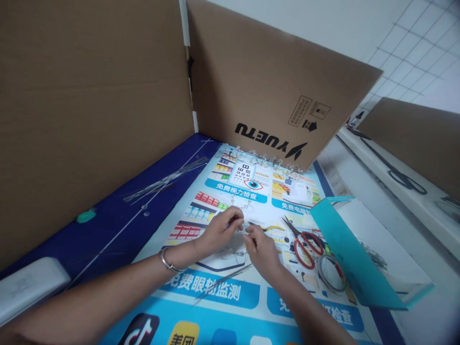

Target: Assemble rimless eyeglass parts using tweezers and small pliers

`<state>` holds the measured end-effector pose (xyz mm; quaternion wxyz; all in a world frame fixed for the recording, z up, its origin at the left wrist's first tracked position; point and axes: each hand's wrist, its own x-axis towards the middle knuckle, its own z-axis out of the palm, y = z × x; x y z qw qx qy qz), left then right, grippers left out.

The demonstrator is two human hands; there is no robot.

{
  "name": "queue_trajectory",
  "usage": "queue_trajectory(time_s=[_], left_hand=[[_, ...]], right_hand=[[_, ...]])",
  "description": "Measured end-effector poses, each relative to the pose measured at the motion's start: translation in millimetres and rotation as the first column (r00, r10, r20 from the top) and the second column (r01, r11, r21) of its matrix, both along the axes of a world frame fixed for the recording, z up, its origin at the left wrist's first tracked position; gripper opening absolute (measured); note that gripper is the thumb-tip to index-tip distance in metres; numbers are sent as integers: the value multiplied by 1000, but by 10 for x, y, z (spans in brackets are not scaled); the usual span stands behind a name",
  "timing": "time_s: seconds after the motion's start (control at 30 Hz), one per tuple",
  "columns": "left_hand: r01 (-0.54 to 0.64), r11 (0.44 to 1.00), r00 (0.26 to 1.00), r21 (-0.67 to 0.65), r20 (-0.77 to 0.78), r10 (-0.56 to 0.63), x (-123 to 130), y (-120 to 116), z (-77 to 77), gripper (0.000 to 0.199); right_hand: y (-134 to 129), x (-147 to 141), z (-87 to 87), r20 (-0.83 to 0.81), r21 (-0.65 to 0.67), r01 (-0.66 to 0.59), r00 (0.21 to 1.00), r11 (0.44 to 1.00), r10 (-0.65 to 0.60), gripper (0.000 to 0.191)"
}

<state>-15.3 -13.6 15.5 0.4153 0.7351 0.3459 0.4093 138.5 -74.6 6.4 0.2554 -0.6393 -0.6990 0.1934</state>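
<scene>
My left hand (221, 230) and my right hand (260, 249) meet above a printed poster (219, 299), their fingertips pinching a small, thin wire piece with clear beads (245, 229). A loose beaded strand (233, 254) lies under my hands. Just right of my right fingers are yellow-handled pliers (273, 229). Red-handled scissors (305, 249) and a tape roll (331, 273) lie farther right. A silver bangle (168, 261) circles my left wrist. More clear beaded strands (262, 158) lie along the poster's far edge.
Tall cardboard boards (276, 86) stand along the far side and left. A bundle of thin metal rods (165, 181) lies on the dark blue surface (108, 239) at left. A teal folder (354, 254) with small pieces inside lies at right.
</scene>
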Motion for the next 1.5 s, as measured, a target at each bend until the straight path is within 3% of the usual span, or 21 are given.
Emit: queue_trajectory(time_s=[0.27, 0.5, 0.73, 0.97, 1.33, 1.5], left_hand=[[-72, 997, 997, -1, 31, 72, 0, -21, 22, 10], [-117, 988, 986, -104, 110, 128, 18, -38, 44, 9], [53, 963, 986, -262, 167, -9, 19, 61, -9, 6], [90, 969, 992, -228, 112, -65, 7, 82, -26, 4], [106, 992, 994, -60, -32, -109, -12, 83, -21, 5], [124, 976, 992, -181, 21, -122, -27, 135, -66, 5]], right_hand=[[-12, -17, 33, -211, 36, 58, 976, 998, -49, 15], [-26, -35, 37, -380, 63, 78, 924, 995, -48, 17], [11, 99, 18, -241, 191, 36, 970, 981, 11, 19], [16, 131, 3, -96, 238, -38, 993, 971, 63, 19], [16, 116, -65, 3, 262, -132, 991, 956, 136, 20], [10, 120, -67, 22, 264, -127, 992, 956, 126, 18]])
